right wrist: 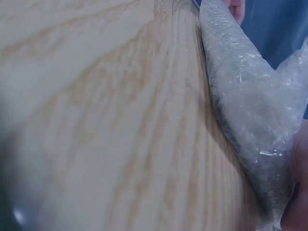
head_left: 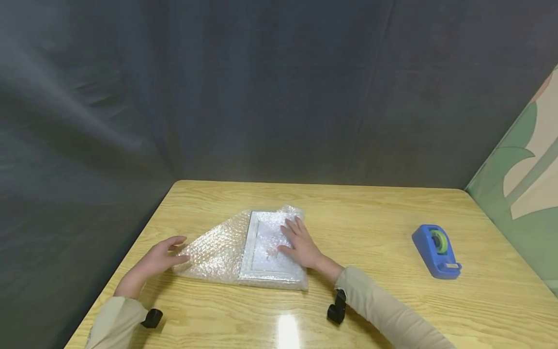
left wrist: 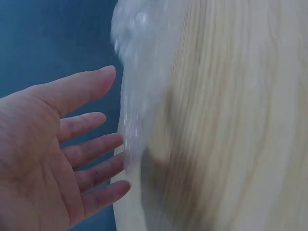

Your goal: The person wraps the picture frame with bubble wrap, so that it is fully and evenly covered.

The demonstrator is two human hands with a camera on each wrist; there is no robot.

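Note:
A white picture frame lies on the table with clear bubble wrap under it and folded over its right part. The wrap's loose end tapers out to the left. My right hand rests on the wrapped right side of the picture frame, fingers spread. At the left tip of the wrap is my left hand, its thumb and fingers apart. In the left wrist view, the left hand's fingers are loosely extended beside the wrap's edge, gripping nothing. The right wrist view shows the wrap bulging along the picture frame's side.
A blue tape dispenser with a green-edged roll stands on the right of the wooden table. Dark curtain hangs behind and to the left. A patterned panel borders the right side.

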